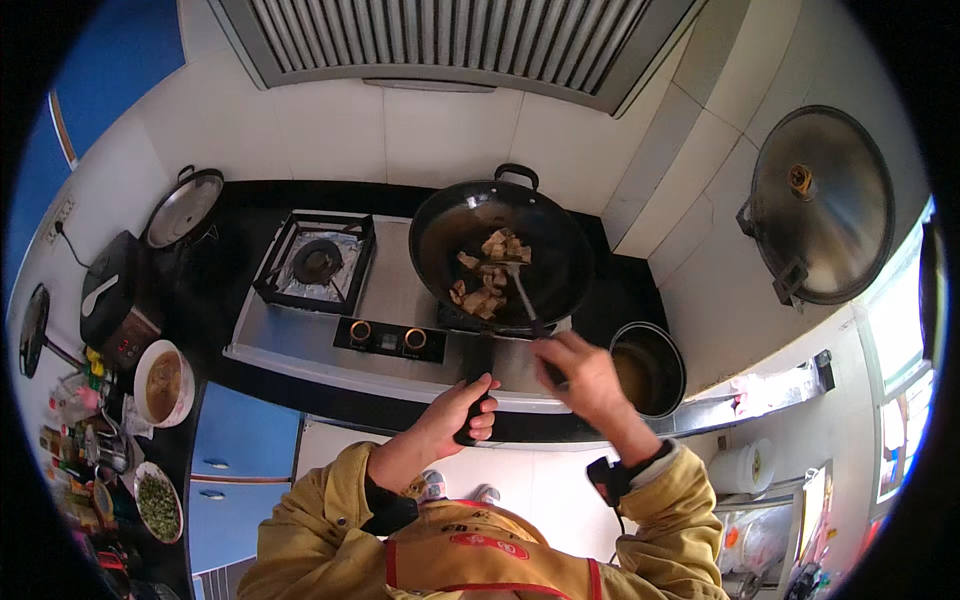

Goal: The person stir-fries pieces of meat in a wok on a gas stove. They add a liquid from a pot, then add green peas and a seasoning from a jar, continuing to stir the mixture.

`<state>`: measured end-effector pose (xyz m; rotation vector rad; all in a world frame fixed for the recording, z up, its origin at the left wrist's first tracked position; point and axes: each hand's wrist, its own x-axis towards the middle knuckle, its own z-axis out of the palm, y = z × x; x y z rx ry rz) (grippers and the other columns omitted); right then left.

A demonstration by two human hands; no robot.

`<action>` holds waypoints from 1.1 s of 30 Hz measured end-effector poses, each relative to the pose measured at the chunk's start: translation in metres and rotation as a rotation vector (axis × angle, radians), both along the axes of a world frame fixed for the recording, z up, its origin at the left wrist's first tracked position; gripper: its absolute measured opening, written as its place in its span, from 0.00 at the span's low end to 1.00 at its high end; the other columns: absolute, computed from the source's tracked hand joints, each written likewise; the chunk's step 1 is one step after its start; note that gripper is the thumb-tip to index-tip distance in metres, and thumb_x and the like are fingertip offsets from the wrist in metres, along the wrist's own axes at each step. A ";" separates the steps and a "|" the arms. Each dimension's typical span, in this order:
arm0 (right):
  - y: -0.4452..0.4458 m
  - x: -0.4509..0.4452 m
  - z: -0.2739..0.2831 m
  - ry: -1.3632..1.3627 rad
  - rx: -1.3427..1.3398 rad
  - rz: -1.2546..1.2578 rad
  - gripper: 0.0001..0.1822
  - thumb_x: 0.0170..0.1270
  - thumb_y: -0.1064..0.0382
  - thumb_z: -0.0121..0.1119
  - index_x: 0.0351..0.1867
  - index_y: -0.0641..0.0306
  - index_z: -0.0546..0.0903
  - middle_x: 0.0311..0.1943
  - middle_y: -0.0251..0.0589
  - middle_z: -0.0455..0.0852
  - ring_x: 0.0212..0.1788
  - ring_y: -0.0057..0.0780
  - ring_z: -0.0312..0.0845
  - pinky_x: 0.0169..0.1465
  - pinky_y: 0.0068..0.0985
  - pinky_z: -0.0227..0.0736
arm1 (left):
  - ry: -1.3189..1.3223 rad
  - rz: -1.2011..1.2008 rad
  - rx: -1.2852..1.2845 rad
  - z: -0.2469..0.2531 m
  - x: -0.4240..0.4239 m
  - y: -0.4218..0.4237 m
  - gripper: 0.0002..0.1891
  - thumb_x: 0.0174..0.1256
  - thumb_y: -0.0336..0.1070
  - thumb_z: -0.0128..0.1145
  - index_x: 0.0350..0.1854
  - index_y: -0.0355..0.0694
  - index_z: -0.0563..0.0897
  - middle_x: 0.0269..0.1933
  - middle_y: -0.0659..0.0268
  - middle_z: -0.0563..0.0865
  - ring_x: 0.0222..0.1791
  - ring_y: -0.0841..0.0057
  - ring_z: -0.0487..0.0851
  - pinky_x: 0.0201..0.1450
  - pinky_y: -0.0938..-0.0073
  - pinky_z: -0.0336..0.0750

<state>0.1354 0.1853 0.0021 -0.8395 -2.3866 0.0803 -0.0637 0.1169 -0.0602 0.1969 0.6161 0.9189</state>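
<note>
My left hand (456, 420) is closed around the black handle of a large dark wok (555, 232), which sits over the right side of the gas stove (397, 285). With my right hand (577, 371) I grip the dark handle of a metal spatula (525, 294). The spatula's blade touches pieces of browned meat (481, 300) in the wok. Just right of my right hand stands a dark pot (646, 369) with a yellowish-brown liquid in it. Both wrists wear dark bands.
The left burner (316, 261) holds no pan. Further left are a rice cooker (120, 292), a bowl of brownish food (165, 382) and a plate of chopped greens (157, 502). A domed metal lid (832, 225) hangs on the right wall. Above is a range hood (450, 37).
</note>
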 end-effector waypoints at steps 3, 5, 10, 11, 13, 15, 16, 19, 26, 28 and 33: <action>-0.016 0.020 0.056 0.012 -0.059 0.047 0.10 0.49 0.73 0.63 0.35 0.63 0.81 0.28 0.42 0.80 0.26 0.39 0.79 0.27 0.27 0.73 | 0.048 0.006 0.085 -0.009 0.005 -0.001 0.13 0.70 0.46 0.52 0.43 0.43 0.69 0.25 0.73 0.68 0.19 0.86 0.63 0.21 0.82 0.57; -0.033 0.030 0.085 0.041 -0.082 0.135 0.10 0.47 0.74 0.63 0.33 0.64 0.82 0.25 0.41 0.80 0.23 0.38 0.77 0.28 0.27 0.73 | 0.045 0.030 0.099 -0.013 0.012 0.000 0.12 0.69 0.43 0.53 0.43 0.43 0.67 0.25 0.73 0.69 0.19 0.85 0.63 0.21 0.82 0.58; -0.035 0.028 0.069 0.031 -0.120 0.207 0.10 0.48 0.69 0.65 0.34 0.59 0.82 0.24 0.40 0.79 0.22 0.37 0.78 0.24 0.28 0.73 | 0.120 0.049 0.092 -0.021 0.025 0.000 0.12 0.69 0.44 0.54 0.40 0.46 0.65 0.25 0.73 0.69 0.19 0.86 0.64 0.21 0.82 0.59; -0.029 0.024 0.057 0.014 -0.100 0.190 0.10 0.48 0.69 0.64 0.34 0.58 0.81 0.24 0.40 0.79 0.22 0.38 0.78 0.24 0.29 0.72 | 0.128 0.045 0.086 -0.023 0.026 -0.001 0.12 0.69 0.44 0.54 0.40 0.47 0.64 0.25 0.73 0.69 0.18 0.86 0.64 0.21 0.82 0.59; -0.009 0.016 0.033 -0.008 -0.067 0.160 0.10 0.49 0.68 0.63 0.35 0.57 0.80 0.28 0.40 0.79 0.25 0.40 0.78 0.26 0.30 0.73 | 0.140 0.033 0.075 -0.028 0.028 -0.002 0.12 0.69 0.43 0.53 0.39 0.48 0.62 0.25 0.73 0.69 0.18 0.86 0.65 0.20 0.82 0.59; 0.015 0.013 0.014 0.022 -0.032 0.124 0.10 0.49 0.68 0.63 0.36 0.57 0.80 0.28 0.40 0.79 0.25 0.41 0.78 0.27 0.31 0.74 | 0.148 0.027 0.083 -0.033 0.031 -0.003 0.13 0.69 0.42 0.54 0.39 0.49 0.61 0.25 0.73 0.69 0.18 0.86 0.64 0.19 0.82 0.59; 0.025 0.012 0.010 0.055 -0.024 0.124 0.11 0.49 0.68 0.63 0.36 0.57 0.80 0.29 0.41 0.79 0.26 0.41 0.79 0.28 0.31 0.75 | 0.158 0.031 0.077 -0.035 0.031 -0.005 0.13 0.69 0.42 0.54 0.39 0.49 0.61 0.24 0.73 0.68 0.17 0.86 0.64 0.19 0.81 0.59; 0.039 0.015 0.017 0.153 -0.038 0.120 0.12 0.51 0.70 0.64 0.39 0.59 0.81 0.31 0.42 0.82 0.29 0.41 0.81 0.31 0.29 0.77 | 0.217 0.045 0.075 -0.045 0.030 -0.011 0.12 0.70 0.44 0.53 0.39 0.48 0.64 0.23 0.74 0.69 0.16 0.86 0.64 0.17 0.81 0.58; 0.045 0.035 0.040 0.194 -0.169 0.152 0.10 0.53 0.73 0.63 0.39 0.63 0.82 0.35 0.44 0.84 0.35 0.41 0.82 0.39 0.28 0.77 | 0.224 0.044 0.083 -0.055 0.027 -0.013 0.14 0.68 0.43 0.54 0.38 0.49 0.61 0.22 0.74 0.69 0.14 0.86 0.64 0.15 0.82 0.59; 0.045 0.036 0.042 0.184 -0.176 0.162 0.10 0.53 0.72 0.62 0.39 0.63 0.82 0.35 0.44 0.84 0.35 0.42 0.82 0.39 0.28 0.77 | 0.238 0.041 0.076 -0.055 0.026 -0.011 0.14 0.69 0.43 0.54 0.39 0.49 0.61 0.22 0.74 0.69 0.14 0.86 0.64 0.15 0.82 0.59; 0.046 0.038 0.039 0.148 -0.184 0.173 0.10 0.54 0.72 0.62 0.39 0.63 0.82 0.35 0.44 0.84 0.36 0.41 0.81 0.40 0.28 0.77 | 0.258 0.038 0.087 -0.055 0.027 -0.011 0.14 0.69 0.43 0.53 0.39 0.49 0.60 0.21 0.75 0.68 0.14 0.87 0.64 0.15 0.82 0.59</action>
